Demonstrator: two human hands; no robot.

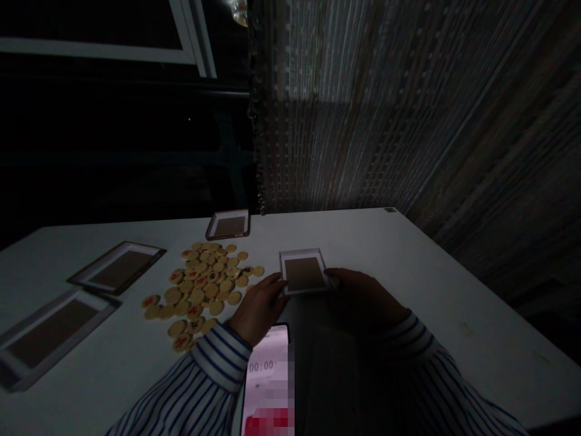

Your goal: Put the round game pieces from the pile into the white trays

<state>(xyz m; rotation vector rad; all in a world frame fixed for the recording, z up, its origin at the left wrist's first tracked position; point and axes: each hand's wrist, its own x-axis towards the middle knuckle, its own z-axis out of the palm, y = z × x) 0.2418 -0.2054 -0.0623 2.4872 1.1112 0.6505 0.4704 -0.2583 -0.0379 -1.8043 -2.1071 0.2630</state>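
Note:
Between my two hands a small shallow box [303, 274], white-rimmed with a brown inside, rests at the middle of the white table. My left hand [259, 307] grips its left edge, the thumb and fingers closed on the wall. From the other side my right hand [368, 298] holds the right edge; its lower fingers are lost in shadow. A spread heap of round wooden xiangqi pieces [198, 297] lies to the left of my left hand. Some pieces show red or black characters, others plain faces.
A lit phone [269, 378] with a timer, partly pixelated, lies below my left wrist. More shallow boxes stand around the heap: one at the back [227, 224], one at the left [118, 266], a larger one [53, 338] nearer me. A bead curtain [336, 109] hangs behind the table.

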